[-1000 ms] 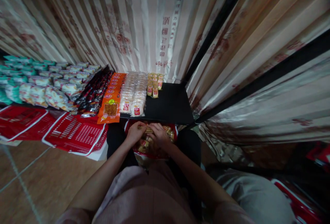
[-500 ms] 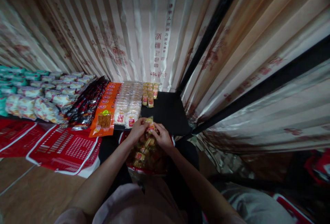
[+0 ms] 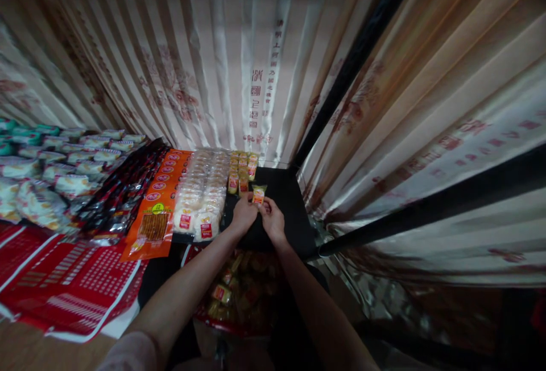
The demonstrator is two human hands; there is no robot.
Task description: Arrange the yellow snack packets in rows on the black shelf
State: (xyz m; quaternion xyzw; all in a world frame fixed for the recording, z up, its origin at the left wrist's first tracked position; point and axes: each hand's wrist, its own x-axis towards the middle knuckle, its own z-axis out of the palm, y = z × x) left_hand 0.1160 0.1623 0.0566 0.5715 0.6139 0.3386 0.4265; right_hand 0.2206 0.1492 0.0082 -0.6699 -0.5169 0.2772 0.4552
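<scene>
A small yellow snack packet [image 3: 258, 194] with an orange-red label stands upright above the black table top. My left hand [image 3: 244, 214] pinches its lower left side, and my right hand [image 3: 273, 218] grips its lower right corner. Just beyond my left hand, several matching yellow packets [image 3: 242, 161] stand in short rows. On my lap, below my forearms, a red-edged bag [image 3: 243, 331] holds many more yellow packets, partly in shadow.
Left of the rows lie white-wrapped crackers [image 3: 200, 189], an orange snack bag [image 3: 160, 206], dark red packets [image 3: 121, 194] and white pastry packs [image 3: 72, 183]. Red printed sheeting [image 3: 72, 285] hangs in front. Pleated curtains [image 3: 222, 75] and black poles [image 3: 341, 86] enclose the table [image 3: 285, 194].
Both hands have moved forward, from over the lap bag to above the black table top, carrying the yellow packet upright. The camera view has tilted and shifted slightly.
</scene>
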